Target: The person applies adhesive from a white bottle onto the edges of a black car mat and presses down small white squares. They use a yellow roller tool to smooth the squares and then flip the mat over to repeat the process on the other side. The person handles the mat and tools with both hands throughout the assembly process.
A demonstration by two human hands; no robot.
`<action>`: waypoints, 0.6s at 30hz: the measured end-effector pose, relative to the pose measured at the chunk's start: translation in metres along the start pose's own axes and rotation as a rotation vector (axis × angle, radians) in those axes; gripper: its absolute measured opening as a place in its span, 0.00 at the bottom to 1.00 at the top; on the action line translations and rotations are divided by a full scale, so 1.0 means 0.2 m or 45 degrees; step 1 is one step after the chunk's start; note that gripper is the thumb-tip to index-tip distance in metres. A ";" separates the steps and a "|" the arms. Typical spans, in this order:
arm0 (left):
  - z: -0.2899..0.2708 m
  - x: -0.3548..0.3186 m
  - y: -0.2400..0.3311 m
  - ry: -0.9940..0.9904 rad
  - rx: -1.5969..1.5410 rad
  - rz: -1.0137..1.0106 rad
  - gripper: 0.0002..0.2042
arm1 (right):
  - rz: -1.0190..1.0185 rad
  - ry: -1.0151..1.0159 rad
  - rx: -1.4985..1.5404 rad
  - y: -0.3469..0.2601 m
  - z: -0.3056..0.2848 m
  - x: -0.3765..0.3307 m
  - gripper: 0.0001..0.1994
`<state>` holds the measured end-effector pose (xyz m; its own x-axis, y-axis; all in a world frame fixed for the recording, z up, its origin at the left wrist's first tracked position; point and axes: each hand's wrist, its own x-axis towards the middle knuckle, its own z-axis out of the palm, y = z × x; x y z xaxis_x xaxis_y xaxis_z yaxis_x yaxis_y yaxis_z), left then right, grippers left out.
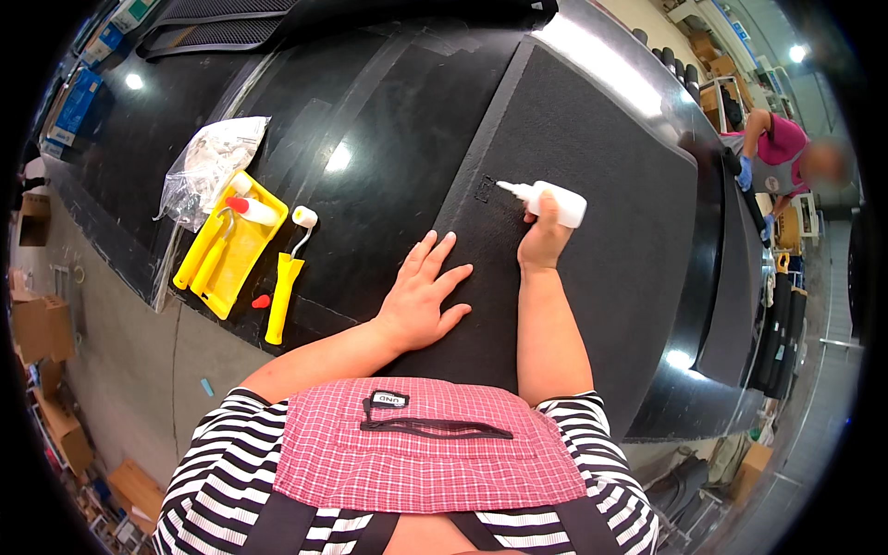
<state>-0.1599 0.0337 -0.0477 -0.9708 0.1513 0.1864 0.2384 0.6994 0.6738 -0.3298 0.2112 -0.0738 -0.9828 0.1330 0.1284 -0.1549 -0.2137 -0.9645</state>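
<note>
In my right hand (544,236) is a white squeeze bottle (571,209), tipped so that its nozzle points left. The nozzle tip hovers close to a small dark rectangular patch (484,189) on a black textured mat (592,277); whether it touches I cannot tell. My left hand (421,294) lies flat with fingers spread, across the near left edge of the mat. Left of that hand, a paint roller (285,296) with a yellow handle and white head rests on the glossy black table (370,194).
A yellow paint tray (242,268) holds another roller and a red-capped white bottle (252,211). Beside it lie a clear plastic bag (211,162) and a small red cap (261,302). A co-worker in blue gloves (746,174) stands at the far right. Cardboard boxes (42,328) line the left.
</note>
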 end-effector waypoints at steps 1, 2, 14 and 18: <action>0.00 0.00 0.00 0.003 0.001 0.003 0.26 | 0.022 0.053 0.157 -0.06 0.04 -0.01 0.12; -0.01 0.01 0.00 0.012 -0.005 0.006 0.26 | 0.076 0.112 0.279 -0.08 0.03 0.00 0.13; -0.24 -0.43 -0.09 0.077 -0.317 0.236 0.16 | 1.337 -0.520 1.522 -0.28 0.59 -0.45 0.22; -0.52 -0.73 -0.10 0.278 -0.167 0.193 0.09 | 1.628 -0.455 1.654 -0.15 0.73 -0.63 0.22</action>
<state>-0.0193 -0.0756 -0.0133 -0.8980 0.0833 0.4320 0.3958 0.5817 0.7106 -0.2165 0.0601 -0.0277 -0.4955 -0.8344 -0.2414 0.8043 -0.5457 0.2353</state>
